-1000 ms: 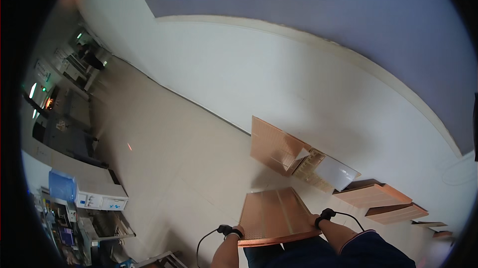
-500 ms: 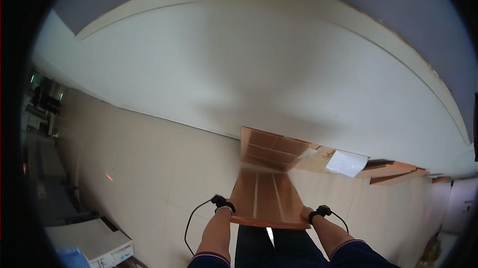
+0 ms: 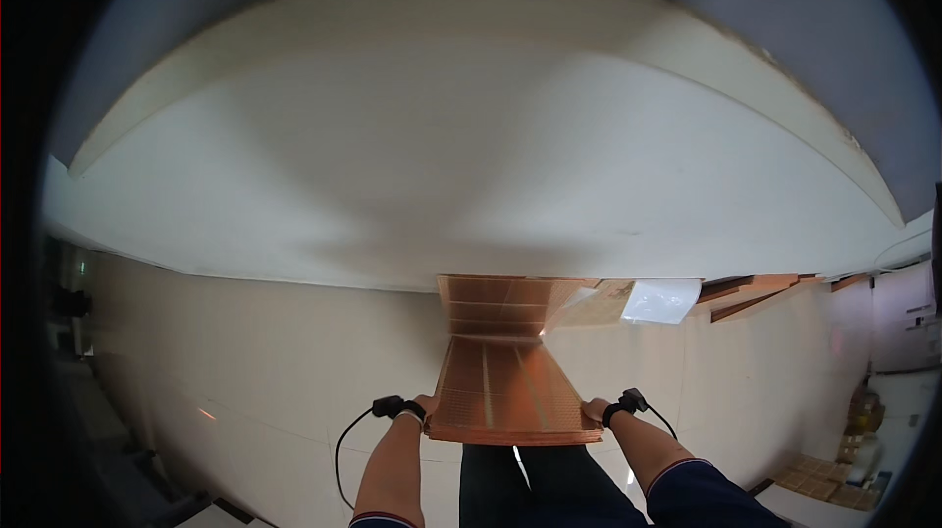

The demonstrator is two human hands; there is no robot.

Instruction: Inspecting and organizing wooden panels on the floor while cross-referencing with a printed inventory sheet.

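So we've got the stack of copper-coloured panels [image 3: 510, 393] out in front of our legs [image 3: 545, 489], near edge toward us. Our left hand [image 3: 426, 404] is gripping the left side near the close corner, and our right hand [image 3: 594, 410] has the right side the same way; some fingers are hidden.

Edges: the far end of the stack lines up with the foot of the leaning panels [image 3: 498, 304] by the white wall [image 3: 412, 165], but we can't tell if the two touch. Just right of those there's a white sheet [image 3: 661, 301], then more brown panels [image 3: 754, 290] further along the wall. For room, there's a wide stretch of floor [image 3: 285, 361] on our left, and floor on our right too, below the sheet.

Compared with half a second ago, we've turned to face the wall more squarely: its bottom edge slanted then and runs nearly level now. The leaning panels look flatter, and a tan stack [image 3: 824, 481] has come into view at lower right. Both hands have kept their hold.
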